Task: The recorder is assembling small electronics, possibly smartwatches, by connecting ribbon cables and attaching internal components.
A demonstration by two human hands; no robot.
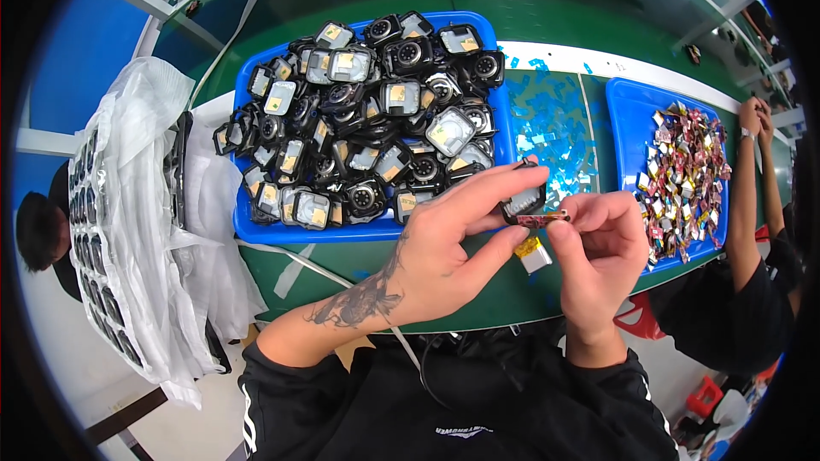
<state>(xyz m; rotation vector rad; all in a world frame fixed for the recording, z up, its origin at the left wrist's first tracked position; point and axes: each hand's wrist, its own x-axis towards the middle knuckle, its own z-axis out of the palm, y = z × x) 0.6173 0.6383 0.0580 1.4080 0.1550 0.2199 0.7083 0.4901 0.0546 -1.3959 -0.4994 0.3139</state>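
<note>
My left hand [448, 248] is closed around the edge of a black smartwatch case [528, 198], fingers over its top and thumb below. Its inner face is grey. At the case's lower edge is a narrow dark-red circuit strip [538, 221], which my right hand [602, 248] pinches at its right end between thumb and forefinger. Whether the strip is still joined to the case I cannot tell. Just beneath both hands is a small silver battery [535, 258] with yellow tape at its top; whether it rests on the table or hangs is unclear.
A blue tray [367, 232] heaped with watch cases [346, 94] stands left on the green table [342, 269]. Blue film scraps [555, 137] lie between it and another blue tray [628, 119] of small batteries and red strips [683, 179]. White plastic wrap [145, 162] covers stacked goods. Another person [726, 316] works at right.
</note>
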